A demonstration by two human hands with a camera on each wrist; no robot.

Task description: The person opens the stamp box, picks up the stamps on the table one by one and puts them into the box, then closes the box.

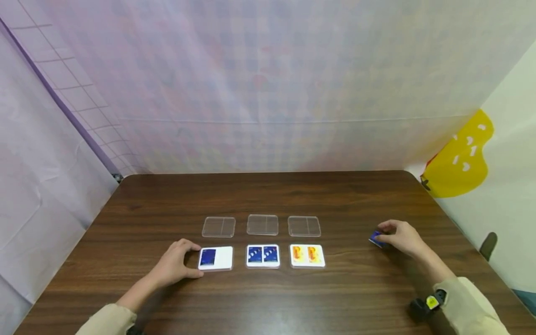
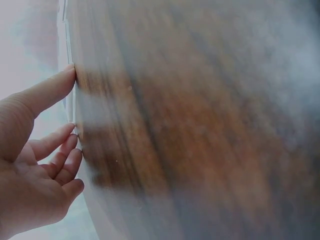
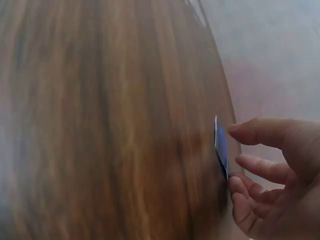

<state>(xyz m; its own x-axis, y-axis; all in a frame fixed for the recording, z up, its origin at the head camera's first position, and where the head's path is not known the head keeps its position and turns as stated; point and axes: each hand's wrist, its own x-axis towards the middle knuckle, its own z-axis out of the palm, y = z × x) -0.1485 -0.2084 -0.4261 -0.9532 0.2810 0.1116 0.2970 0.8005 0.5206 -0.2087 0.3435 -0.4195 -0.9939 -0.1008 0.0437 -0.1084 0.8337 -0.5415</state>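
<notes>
My left hand (image 1: 172,263) holds the left end of a shallow white case (image 1: 224,258), thumb at its near corner and fingers at its far corner. A dark blue square card (image 1: 208,257) lies in the left half of that case; its right half is plain white. In the left wrist view, thumb and fingertips (image 2: 70,70) meet the case's thin clear edge. Over at the right, my right hand (image 1: 403,237) pinches a small blue square piece (image 1: 377,239), tilted close over the table. The right wrist view shows this blue piece (image 3: 221,145) edge-on at the fingertips.
Two more white cases stand to the right: one with two blue moon-pattern cards (image 1: 263,256), one with two orange-yellow cards (image 1: 307,255). Behind the row lie three clear lids (image 1: 218,227). The brown wooden table (image 1: 268,302) ends at a curtain (image 1: 268,116).
</notes>
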